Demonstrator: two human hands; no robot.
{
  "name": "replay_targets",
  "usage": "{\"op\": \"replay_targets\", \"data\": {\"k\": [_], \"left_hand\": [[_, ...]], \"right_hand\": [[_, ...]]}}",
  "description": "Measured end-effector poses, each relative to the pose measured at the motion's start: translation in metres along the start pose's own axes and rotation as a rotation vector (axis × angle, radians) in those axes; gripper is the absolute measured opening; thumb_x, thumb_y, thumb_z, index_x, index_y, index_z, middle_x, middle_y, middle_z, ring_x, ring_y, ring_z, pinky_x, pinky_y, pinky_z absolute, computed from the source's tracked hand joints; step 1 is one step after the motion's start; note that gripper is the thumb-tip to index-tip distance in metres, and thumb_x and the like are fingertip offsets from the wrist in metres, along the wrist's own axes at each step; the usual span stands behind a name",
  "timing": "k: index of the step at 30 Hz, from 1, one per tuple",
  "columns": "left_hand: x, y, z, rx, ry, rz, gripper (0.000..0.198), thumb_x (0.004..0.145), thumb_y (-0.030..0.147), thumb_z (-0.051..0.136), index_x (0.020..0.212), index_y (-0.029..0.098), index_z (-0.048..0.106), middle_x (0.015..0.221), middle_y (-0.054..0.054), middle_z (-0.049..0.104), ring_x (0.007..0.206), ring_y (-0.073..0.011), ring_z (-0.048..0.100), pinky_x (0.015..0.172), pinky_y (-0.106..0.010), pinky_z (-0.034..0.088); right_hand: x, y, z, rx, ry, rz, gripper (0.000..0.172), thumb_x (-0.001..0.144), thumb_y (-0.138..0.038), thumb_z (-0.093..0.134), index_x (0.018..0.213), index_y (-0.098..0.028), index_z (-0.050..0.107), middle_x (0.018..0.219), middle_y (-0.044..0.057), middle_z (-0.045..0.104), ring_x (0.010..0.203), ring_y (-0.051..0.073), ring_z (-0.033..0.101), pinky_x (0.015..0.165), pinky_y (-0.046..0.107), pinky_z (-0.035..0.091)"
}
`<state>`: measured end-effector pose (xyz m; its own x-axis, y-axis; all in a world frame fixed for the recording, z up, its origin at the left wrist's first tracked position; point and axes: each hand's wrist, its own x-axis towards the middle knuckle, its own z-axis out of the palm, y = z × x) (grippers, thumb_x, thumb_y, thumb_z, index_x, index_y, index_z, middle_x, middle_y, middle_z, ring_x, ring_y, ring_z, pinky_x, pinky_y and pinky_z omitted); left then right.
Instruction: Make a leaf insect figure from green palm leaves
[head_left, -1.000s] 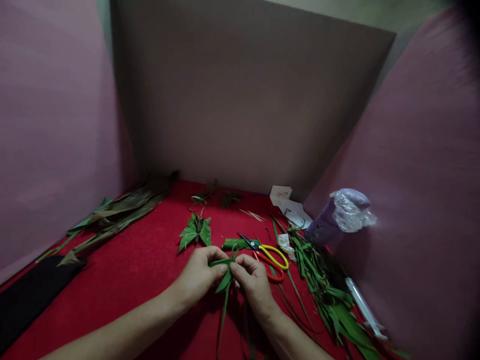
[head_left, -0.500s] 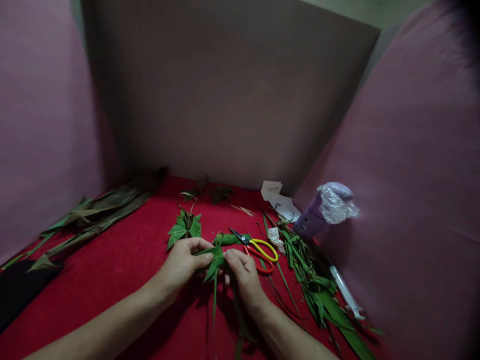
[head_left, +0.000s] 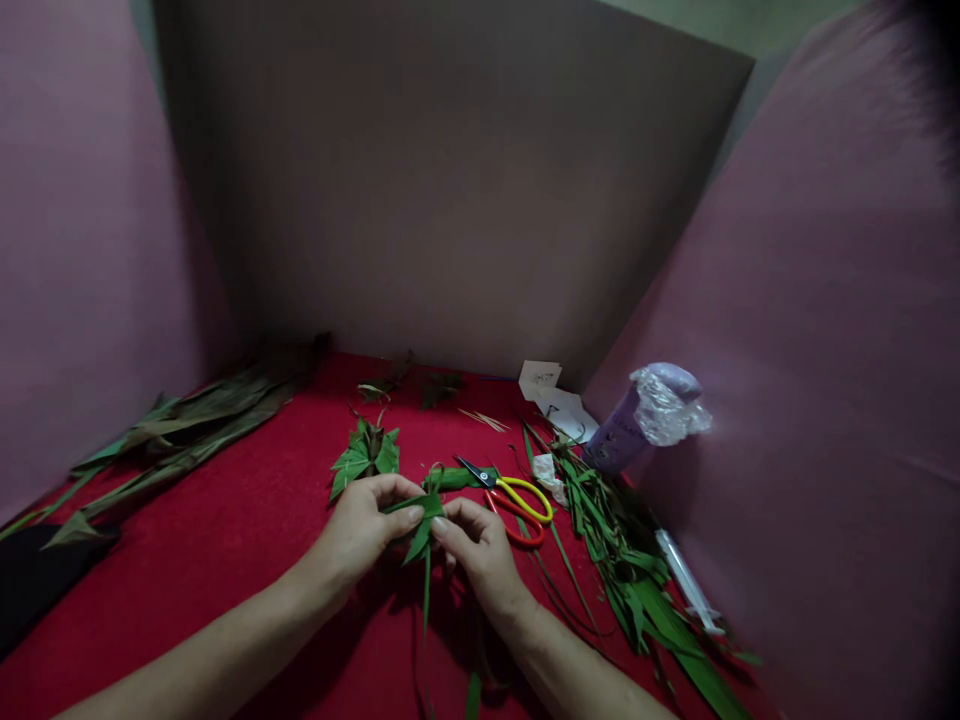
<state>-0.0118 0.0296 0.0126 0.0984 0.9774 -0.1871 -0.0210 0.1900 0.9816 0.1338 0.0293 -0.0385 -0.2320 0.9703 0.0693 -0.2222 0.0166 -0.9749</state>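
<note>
Between my hands is a small folded green leaf piece (head_left: 426,508) with a narrow strip hanging down from it. My left hand (head_left: 367,522) pinches its left side between thumb and fingers. At its right edge, my right hand (head_left: 480,555) has thumb and forefinger closed on the leaf. Scissors (head_left: 517,502) with one yellow and one red handle lie just right of the hands, their dark blades over a flat green leaf strip (head_left: 454,479). Behind my left hand sits a bundle of pointed green leaves (head_left: 364,458).
Long dried leaves (head_left: 202,415) and a black item (head_left: 45,580) lie left. Green leaf strips (head_left: 600,520), crumpled tissue (head_left: 550,476), a syringe (head_left: 688,583) and a purple container with plastic wrap (head_left: 622,430) are right. Thin sticks (head_left: 484,420) and white papers (head_left: 562,405) lie behind.
My right thumb and forefinger have shifted left, onto the folded leaf's edge. My left hand keeps its pinch. The whole view has shifted slightly.
</note>
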Motion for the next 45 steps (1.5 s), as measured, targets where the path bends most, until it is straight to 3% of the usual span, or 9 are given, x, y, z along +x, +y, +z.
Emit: {"op": "replay_targets", "data": {"k": [9,16,20,24,30,36,45], "left_hand": [[0.000,-0.006,0.003,0.020,0.037,0.028,0.021,0.057,0.025,0.069,0.073,0.014,0.061,0.056,0.003,0.058,0.047,-0.0105,0.047,0.047,-0.023,0.037],[-0.006,-0.013,0.012,0.104,0.105,0.169,0.015,0.065,0.026,0.065,0.077,0.016,0.064,0.064,0.001,0.061,0.055,-0.0138,0.051,0.052,-0.024,0.038],[-0.008,-0.014,0.013,0.101,0.057,0.229,0.022,0.073,0.037,0.060,0.074,0.016,0.064,0.064,0.001,0.058,0.058,-0.0140,0.050,0.053,-0.023,0.039],[-0.006,-0.010,0.010,0.025,-0.001,0.131,0.030,0.078,0.044,0.053,0.073,0.015,0.062,0.061,0.002,0.054,0.055,-0.0124,0.048,0.050,-0.022,0.038],[-0.006,-0.003,0.007,-0.022,-0.001,0.048,0.018,0.070,0.030,0.062,0.071,0.013,0.062,0.058,0.002,0.057,0.053,-0.0115,0.049,0.052,-0.023,0.039],[-0.008,-0.004,0.007,-0.140,-0.036,-0.072,0.019,0.068,0.031,0.063,0.070,0.012,0.065,0.054,0.000,0.060,0.048,-0.0122,0.052,0.048,-0.023,0.039],[-0.005,0.000,0.005,-0.132,-0.036,-0.088,0.014,0.063,0.024,0.064,0.070,0.013,0.067,0.048,0.002,0.058,0.042,-0.0093,0.047,0.042,-0.020,0.037]], "right_hand": [[0.000,-0.001,0.000,-0.021,0.020,0.034,0.026,0.066,-0.037,0.068,0.068,-0.015,0.057,0.052,-0.006,0.049,0.042,0.005,0.037,0.041,0.017,0.031],[-0.001,0.003,0.000,-0.041,0.073,0.026,0.026,0.067,-0.036,0.067,0.065,-0.015,0.052,0.045,-0.008,0.044,0.039,0.005,0.036,0.039,0.016,0.029],[0.000,0.004,-0.002,-0.041,0.062,0.019,0.028,0.066,-0.039,0.068,0.063,-0.016,0.052,0.046,-0.007,0.046,0.038,0.005,0.036,0.039,0.016,0.030],[0.001,0.005,-0.003,-0.062,0.031,0.021,0.029,0.066,-0.040,0.067,0.063,-0.015,0.053,0.046,-0.006,0.046,0.037,0.004,0.035,0.039,0.016,0.030],[0.000,0.008,-0.005,-0.070,-0.006,0.007,0.028,0.068,-0.040,0.066,0.065,-0.015,0.054,0.048,-0.006,0.047,0.039,0.005,0.037,0.040,0.017,0.030],[0.000,0.012,-0.007,-0.050,-0.029,-0.005,0.028,0.070,-0.040,0.065,0.066,-0.015,0.054,0.047,-0.006,0.047,0.040,0.006,0.037,0.041,0.017,0.029],[0.000,0.007,-0.006,-0.049,-0.032,-0.002,0.024,0.069,-0.037,0.066,0.067,-0.015,0.056,0.050,-0.005,0.048,0.042,0.006,0.038,0.042,0.017,0.030]]}}
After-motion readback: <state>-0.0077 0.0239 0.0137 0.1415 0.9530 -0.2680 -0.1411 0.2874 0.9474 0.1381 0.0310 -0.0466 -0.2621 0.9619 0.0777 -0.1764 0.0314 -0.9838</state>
